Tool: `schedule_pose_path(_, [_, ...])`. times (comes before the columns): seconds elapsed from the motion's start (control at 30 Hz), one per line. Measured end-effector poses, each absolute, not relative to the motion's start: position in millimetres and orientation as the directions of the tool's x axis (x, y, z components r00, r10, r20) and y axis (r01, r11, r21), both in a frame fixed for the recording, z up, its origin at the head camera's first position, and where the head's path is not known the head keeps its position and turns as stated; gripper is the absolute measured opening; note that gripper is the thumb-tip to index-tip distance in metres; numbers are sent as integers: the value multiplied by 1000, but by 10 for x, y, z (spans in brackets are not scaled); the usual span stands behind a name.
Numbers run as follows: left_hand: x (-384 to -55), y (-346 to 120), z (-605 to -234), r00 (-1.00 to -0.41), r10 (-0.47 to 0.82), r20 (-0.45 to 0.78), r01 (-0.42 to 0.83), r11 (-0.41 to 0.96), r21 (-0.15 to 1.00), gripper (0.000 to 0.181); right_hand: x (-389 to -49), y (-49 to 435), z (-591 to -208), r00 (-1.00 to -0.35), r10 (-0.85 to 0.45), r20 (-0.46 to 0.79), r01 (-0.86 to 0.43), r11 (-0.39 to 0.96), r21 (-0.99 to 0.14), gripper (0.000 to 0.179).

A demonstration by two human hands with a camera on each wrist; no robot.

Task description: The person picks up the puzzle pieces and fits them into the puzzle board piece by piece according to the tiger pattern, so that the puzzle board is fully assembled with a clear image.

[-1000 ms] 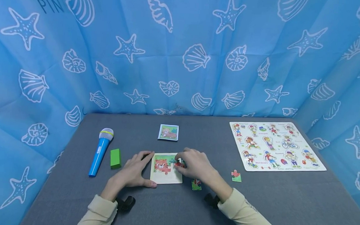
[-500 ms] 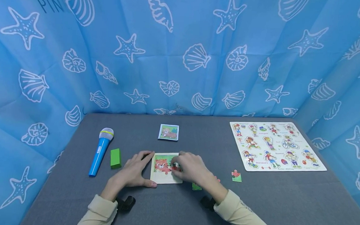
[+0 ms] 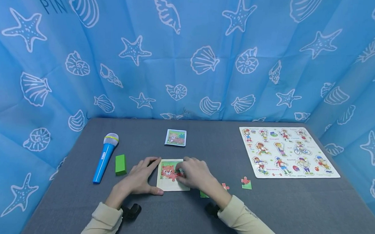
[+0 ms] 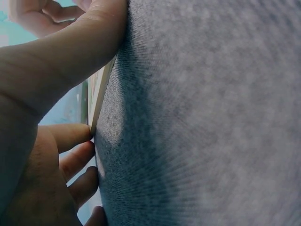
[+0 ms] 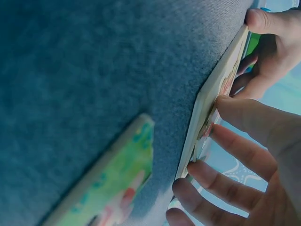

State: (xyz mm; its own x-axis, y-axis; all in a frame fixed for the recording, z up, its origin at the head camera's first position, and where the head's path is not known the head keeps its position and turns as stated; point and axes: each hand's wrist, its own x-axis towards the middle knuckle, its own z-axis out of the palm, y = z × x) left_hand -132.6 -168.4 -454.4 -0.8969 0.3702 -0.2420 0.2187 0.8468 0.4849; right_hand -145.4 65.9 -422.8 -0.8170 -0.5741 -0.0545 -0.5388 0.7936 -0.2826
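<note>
A square puzzle board (image 3: 172, 187) with a cream frame lies on the table. A tiger face (image 3: 168, 171) shows in its assembled left part. My left hand (image 3: 139, 179) holds the board at its left side, thumb at the near corner and index finger at the far one. Over the board's right half, my right hand (image 3: 195, 172) pinches a red and dark puzzle piece (image 3: 181, 172) between thumb and fingers. In the right wrist view, the held piece (image 5: 205, 130) is right at the board's surface. My fingers partly hide it.
Loose puzzle pieces lie to the right: a green one (image 3: 204, 194) half under my forearm, a red one (image 3: 225, 186) and a red-green one (image 3: 246, 183). Around stand a picture card (image 3: 175, 137), green block (image 3: 120, 165), toy microphone (image 3: 104, 158) and sports-figure board (image 3: 288, 152).
My right hand has moved left over the board with its puzzle piece, toward the tiger face. The loose red piece has come into sight beside my forearm. My left hand stays put.
</note>
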Motion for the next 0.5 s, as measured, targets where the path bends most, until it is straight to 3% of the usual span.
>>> schedule_pose_path(0.5, [-1324,-1680,-4537,-899,369,-238,220,848,483,117,-1441,630,-4228,-821,-568,-57,-537,803,-259,15])
